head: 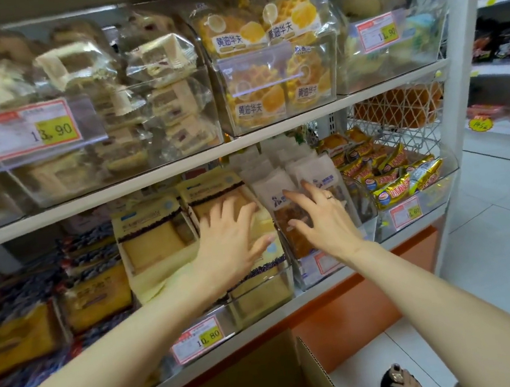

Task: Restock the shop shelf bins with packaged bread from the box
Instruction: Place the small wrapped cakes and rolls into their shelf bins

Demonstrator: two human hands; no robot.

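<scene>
My left hand lies flat, fingers spread, on a pale yellow pack of sliced cake bread in a clear bin on the lower shelf. Beside it, my right hand touches, with straight fingers, the white-and-clear bread packs standing in the neighbouring bin. Neither hand grips a pack. A second yellow cake pack sits left of my left hand. The cardboard box stands open below the shelf; its inside is hidden.
The upper shelf carries clear bins of sandwich cakes and butter waffles. Gold-wrapped snacks fill the right bin. Price tags hang on the bin fronts. A white upright post bounds the shelf; white floor tiles and a sandalled foot are at right.
</scene>
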